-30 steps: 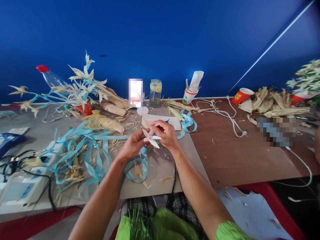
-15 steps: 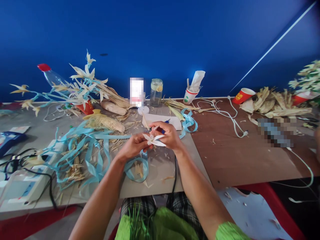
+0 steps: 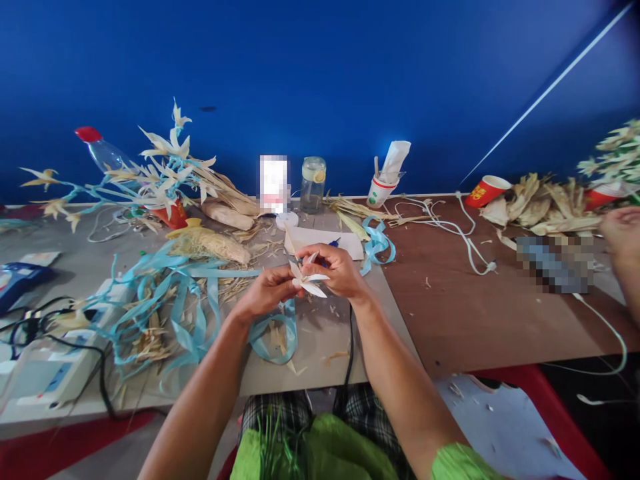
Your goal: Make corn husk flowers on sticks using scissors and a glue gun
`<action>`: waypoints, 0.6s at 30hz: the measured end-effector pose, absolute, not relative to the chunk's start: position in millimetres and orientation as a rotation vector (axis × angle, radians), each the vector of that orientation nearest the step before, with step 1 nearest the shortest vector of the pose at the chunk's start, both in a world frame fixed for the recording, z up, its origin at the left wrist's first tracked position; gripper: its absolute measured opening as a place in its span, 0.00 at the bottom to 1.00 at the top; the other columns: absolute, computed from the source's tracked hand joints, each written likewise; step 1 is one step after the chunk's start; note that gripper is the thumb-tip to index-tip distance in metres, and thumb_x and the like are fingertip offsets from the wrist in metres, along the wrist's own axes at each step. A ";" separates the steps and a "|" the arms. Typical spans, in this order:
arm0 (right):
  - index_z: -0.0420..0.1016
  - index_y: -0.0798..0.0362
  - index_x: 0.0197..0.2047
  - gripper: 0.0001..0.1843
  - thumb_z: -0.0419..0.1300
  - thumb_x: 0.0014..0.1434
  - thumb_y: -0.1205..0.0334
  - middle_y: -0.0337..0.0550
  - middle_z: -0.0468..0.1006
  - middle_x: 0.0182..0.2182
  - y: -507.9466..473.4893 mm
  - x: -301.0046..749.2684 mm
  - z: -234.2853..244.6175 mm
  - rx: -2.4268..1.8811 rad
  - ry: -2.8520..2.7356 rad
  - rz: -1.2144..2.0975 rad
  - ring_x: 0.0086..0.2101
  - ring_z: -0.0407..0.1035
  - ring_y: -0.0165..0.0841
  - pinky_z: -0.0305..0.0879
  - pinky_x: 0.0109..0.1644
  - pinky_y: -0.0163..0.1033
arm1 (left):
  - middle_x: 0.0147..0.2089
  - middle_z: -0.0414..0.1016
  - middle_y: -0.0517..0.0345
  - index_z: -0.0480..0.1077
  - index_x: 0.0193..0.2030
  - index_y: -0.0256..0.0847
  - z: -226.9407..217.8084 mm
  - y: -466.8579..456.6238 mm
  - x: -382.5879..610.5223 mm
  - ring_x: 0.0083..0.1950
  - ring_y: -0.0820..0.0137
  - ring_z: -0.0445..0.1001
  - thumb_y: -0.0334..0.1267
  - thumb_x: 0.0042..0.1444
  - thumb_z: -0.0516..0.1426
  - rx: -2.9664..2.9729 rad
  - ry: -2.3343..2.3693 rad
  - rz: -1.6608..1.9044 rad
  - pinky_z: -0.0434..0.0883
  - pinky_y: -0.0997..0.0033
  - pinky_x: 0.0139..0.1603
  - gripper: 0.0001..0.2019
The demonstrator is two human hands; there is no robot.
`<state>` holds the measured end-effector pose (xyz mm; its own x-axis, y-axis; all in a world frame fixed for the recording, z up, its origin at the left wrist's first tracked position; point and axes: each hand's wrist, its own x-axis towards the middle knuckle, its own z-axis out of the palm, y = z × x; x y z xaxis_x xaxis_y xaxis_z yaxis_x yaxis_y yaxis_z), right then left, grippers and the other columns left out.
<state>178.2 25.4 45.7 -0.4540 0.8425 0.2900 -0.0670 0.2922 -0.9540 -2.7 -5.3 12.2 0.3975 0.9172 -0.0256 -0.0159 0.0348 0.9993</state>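
Note:
A cream corn-husk flower (image 3: 311,288) with pointed petals is held between my two hands above the table's front part. My left hand (image 3: 273,290) is closed, thumb and fingers pinching the flower's base from the left. My right hand (image 3: 337,268) is closed around the flower's right side, its fingers among the petals. Light blue ribbon (image 3: 274,340) lies looped on the table below my hands. A thin stick (image 3: 290,241) rises behind my fingers; where its lower end rests is hidden. Just beyond lies a white sheet (image 3: 345,241) with a dark blue tool (image 3: 334,243) on it, partly covered.
Husk flowers on blue stems (image 3: 170,150) stand at left, above tangled ribbon (image 3: 193,327). A glass jar (image 3: 313,187), paper cup (image 3: 383,192) and red cup (image 3: 487,191) line the back. White cables (image 3: 467,233) cross the right board. Another person's hand (image 3: 625,230) is at far right.
The flower has turned and tilted between my fingers, its petals now pointing differently. My hands have barely moved. Another person's hand and forearm have come into view at the far right.

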 end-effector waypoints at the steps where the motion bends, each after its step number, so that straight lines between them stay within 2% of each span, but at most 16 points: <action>1: 0.75 0.54 0.42 0.16 0.64 0.50 0.57 0.36 0.73 0.25 25.3 178.0 46.1 -0.717 -1.671 1.306 0.25 0.66 0.25 0.62 0.30 0.31 | 0.24 0.70 0.57 0.73 0.31 0.34 11.7 -5.0 -2.9 0.22 0.80 0.61 0.44 0.49 0.61 1.342 0.903 0.903 0.58 0.79 0.23 0.13; 7: 0.74 0.55 0.40 0.16 0.64 0.50 0.55 0.37 0.74 0.25 25.9 176.7 46.3 -0.704 -1.550 1.415 0.26 0.68 0.26 0.62 0.31 0.31 | 0.22 0.68 0.59 0.74 0.29 0.35 11.1 -3.4 -3.2 0.20 0.80 0.59 0.44 0.47 0.62 1.370 0.902 0.964 0.57 0.78 0.22 0.12; 13: 0.72 0.55 0.40 0.15 0.62 0.52 0.55 0.35 0.73 0.20 32.4 174.4 40.3 -0.675 -1.263 1.493 0.16 0.56 0.21 0.50 0.20 0.29 | 0.20 0.65 0.61 0.74 0.28 0.35 16.8 -3.8 0.7 0.20 0.80 0.57 0.44 0.47 0.62 1.377 0.907 1.037 0.55 0.78 0.21 0.12; 18: 0.70 0.55 0.38 0.12 0.62 0.51 0.59 0.33 0.71 0.18 45.6 176.3 34.9 -0.657 -0.934 1.421 0.16 0.54 0.20 0.47 0.19 0.29 | 0.19 0.63 0.61 0.73 0.27 0.34 19.8 -3.5 2.1 0.20 0.80 0.56 0.48 0.46 0.61 1.366 0.910 1.083 0.54 0.77 0.21 0.16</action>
<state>176.3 45.6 34.9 -0.0873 0.9856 0.1451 -0.5240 0.0785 -0.8481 2.1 -3.5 19.8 0.2830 0.9535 0.1033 -0.0634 -0.0888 0.9940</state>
